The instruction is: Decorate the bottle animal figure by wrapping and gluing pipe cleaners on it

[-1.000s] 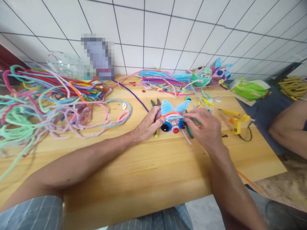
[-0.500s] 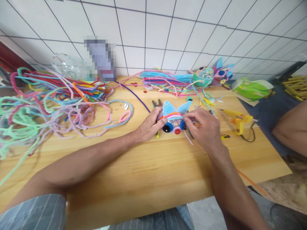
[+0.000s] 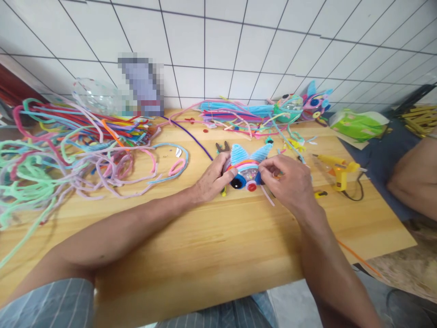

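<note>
left hand [image 3: 211, 180] fingers clamp the pipe-cleaner toy [image 3: 247, 169] from its left; right hand [image 3: 287, 180] fingers pinch its right edge. toy sits mid-worktop [image 3: 211, 246], ears pointing far, long axis left-right.

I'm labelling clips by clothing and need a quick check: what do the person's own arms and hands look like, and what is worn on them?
Both hands are bare: no gloves, rings or watch show on the left hand or the right hand. Both forearms are uncovered. A grey sleeve with thin pale stripes covers the left upper arm at the bottom edge; no sleeve shows on the right arm.
</note>
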Motion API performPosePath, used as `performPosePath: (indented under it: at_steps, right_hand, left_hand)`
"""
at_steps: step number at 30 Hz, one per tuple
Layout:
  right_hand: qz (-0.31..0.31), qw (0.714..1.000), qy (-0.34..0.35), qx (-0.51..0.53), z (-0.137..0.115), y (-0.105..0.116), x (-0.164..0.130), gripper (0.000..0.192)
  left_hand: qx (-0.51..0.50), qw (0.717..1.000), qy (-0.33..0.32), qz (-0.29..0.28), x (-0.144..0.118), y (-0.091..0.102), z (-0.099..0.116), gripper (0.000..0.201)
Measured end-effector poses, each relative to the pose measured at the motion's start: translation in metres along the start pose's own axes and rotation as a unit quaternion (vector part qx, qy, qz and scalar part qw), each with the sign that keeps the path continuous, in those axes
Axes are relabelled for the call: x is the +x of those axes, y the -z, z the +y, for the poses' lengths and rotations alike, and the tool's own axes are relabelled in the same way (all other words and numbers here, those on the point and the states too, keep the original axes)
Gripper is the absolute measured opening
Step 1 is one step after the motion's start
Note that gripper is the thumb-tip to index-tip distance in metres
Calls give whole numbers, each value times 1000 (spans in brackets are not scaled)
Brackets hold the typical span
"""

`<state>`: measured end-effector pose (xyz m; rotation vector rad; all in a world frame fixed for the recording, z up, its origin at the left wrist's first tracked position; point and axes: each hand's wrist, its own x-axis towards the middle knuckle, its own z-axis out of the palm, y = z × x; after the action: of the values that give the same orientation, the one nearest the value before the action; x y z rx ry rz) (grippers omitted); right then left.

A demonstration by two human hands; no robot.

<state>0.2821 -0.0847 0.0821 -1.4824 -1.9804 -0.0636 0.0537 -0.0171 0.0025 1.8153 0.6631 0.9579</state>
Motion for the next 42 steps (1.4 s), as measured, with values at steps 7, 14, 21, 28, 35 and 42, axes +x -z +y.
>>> performPosePath:
  at_steps: [7,14,21,28,35,42]
  right_hand:
    - [-26,998,-29,40,1,7,1,18]
    - [-41,995,-64,71,5,14,-1,21]
    - [-49,997,-35,58,2,16,-2,22]
    - [-58,997,37,-26,-8,15,-15,24]
    - [-66,987,90,-118,-19,14,-24,35]
    - [-86,967,120,-207,-30,17,-24,39]
  left_hand:
    - [-14,1000,-11,-6,0,1,6,48]
    - [13,1000,1,2,0,2,3,51]
    - [13,1000,4,3,-1,1,3,51]
    - [7,1000,6,-8,0,2,5,51]
    - [2,1000,7,-13,-1,1,3,48]
    - [-17,1000,6,-6,-2,-1,0,43]
